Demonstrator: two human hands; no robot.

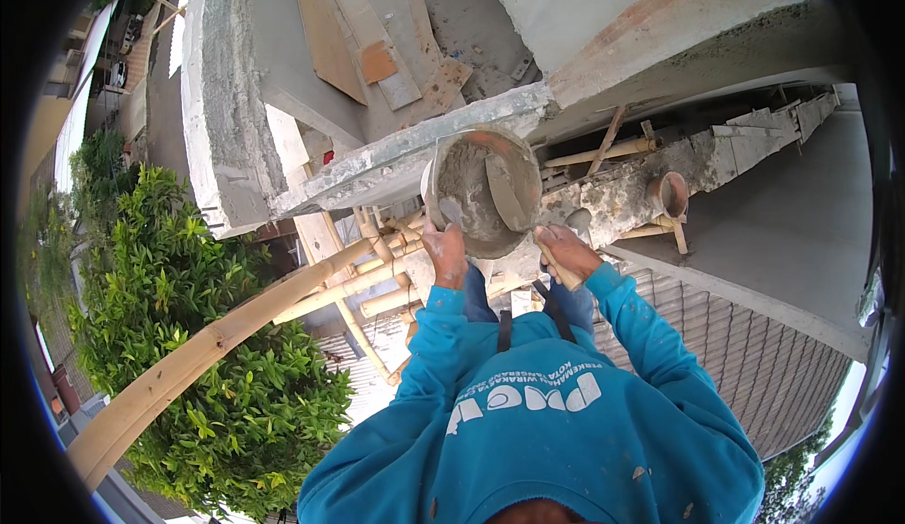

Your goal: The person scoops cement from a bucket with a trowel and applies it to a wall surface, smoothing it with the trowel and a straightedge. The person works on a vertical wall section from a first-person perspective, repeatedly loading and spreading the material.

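A round bucket point(530, 161) with grey, wet-looking mortar point(462, 173) inside is in front of me, close to the rough concrete edge. At its near left rim, my left hand point(447, 253) is closed on the bucket, with the thumb side at the lip. The fingers on its outer side are hidden. My right hand point(572, 253) is closed around the wooden handle of a trowel point(507, 194). The trowel's mortar-coated blade reaches over the near right rim and lies inside the bucket.
Below me, bamboo poles point(226, 331) form a scaffold beside a leafy tree point(189, 354). A concrete ledge point(415, 147) runs beyond the bucket, with loose boards point(330, 39) behind it. A smaller container point(671, 194) stands on a mortar-spattered plank point(726, 155) at right, above a tiled roof point(726, 354).
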